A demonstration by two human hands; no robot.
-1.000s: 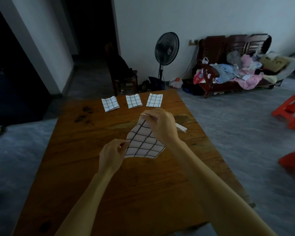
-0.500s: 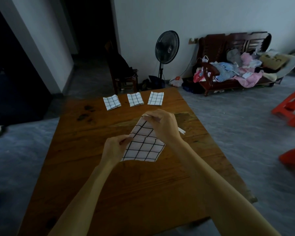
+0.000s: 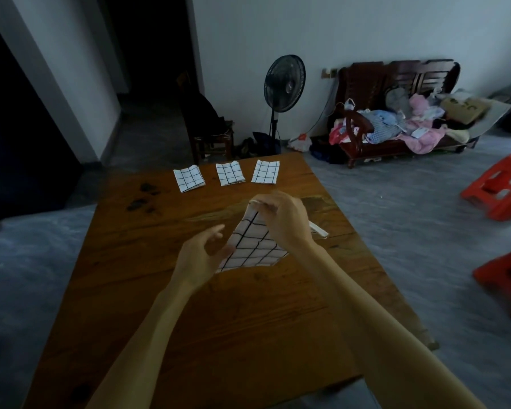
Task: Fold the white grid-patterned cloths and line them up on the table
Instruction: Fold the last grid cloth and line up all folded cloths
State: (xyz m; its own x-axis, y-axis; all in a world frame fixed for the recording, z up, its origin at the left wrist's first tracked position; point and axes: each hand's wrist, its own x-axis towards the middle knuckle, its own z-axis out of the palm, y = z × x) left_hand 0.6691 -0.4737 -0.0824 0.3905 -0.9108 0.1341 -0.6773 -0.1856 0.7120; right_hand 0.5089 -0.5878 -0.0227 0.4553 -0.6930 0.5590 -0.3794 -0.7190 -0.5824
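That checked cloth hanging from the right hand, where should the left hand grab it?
Probably the free corner at the lower left, coming in from the left. The right hand pinches the top corner, so the cloth hangs like a diamond above the table. The left hand, fingers loose, sits beside that lower left edge; pinching there would let both hands spread it for a fold.

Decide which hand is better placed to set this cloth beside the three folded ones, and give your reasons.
Probably the right hand. It pinches the top corner of the cloth, on the side nearer the row. The left hand sits lower, its fingers loose at the cloth's near edge, with no clear grip.
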